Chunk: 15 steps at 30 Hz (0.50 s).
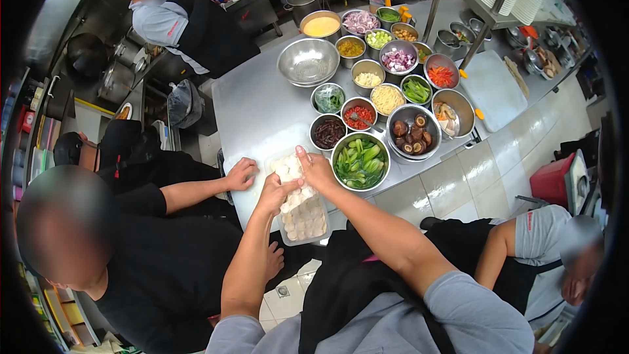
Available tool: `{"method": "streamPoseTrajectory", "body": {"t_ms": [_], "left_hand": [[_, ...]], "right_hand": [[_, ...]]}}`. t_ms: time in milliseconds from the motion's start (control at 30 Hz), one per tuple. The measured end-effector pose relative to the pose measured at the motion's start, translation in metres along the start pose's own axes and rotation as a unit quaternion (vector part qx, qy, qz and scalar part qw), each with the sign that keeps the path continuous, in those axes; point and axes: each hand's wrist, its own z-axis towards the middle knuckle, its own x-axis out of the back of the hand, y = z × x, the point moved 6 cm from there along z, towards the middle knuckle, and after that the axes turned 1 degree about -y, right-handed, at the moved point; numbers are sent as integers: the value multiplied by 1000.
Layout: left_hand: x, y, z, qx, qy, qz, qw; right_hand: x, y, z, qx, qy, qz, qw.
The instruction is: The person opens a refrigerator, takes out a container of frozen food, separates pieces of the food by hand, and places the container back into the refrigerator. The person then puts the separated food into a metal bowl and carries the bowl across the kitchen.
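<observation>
A clear plastic tray point(322, 231) of pale round pieces point(305, 221) is in front of me, at the near edge of a white cutting board point(250, 205). The pieces lie close together; their exact kind is hard to make out. My left hand point(278, 194) is closed at the tray's left side, its thumb across the pieces. Over the right side, my right hand point(316, 168) is closed too, thumb pointing up and away. Several fingertips are hidden. Just beyond my right hand are a bowl of green vegetables point(360, 162) and a bowl of dark dried chillies point(329, 132).
Bowls of cut ingredients crowd the steel table point(246, 106), including dark mushrooms point(413, 136) and red peppers point(441, 77). A large steel bowl point(308, 61) stands behind. A co-worker's hand point(242, 174) rests on the board at left. Other people stand around the table.
</observation>
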Motion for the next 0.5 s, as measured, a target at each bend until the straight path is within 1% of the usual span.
{"method": "streamPoseTrajectory", "body": {"t_ms": [67, 233, 333, 500], "left_hand": [[0, -1, -2, 5, -6, -4, 1000], [4, -3, -6, 13, -18, -10, 1000], [4, -5, -8, 28, -21, -6, 999], [7, -13, -5, 17, -16, 2, 1000]], "right_hand": [[-1, -1, -5, 20, 12, 14, 1000], [-4, 0, -9, 19, 27, 27, 999], [-7, 4, -9, 34, 42, 36, 998], [-5, 5, -12, 20, 29, 35, 999]]}}
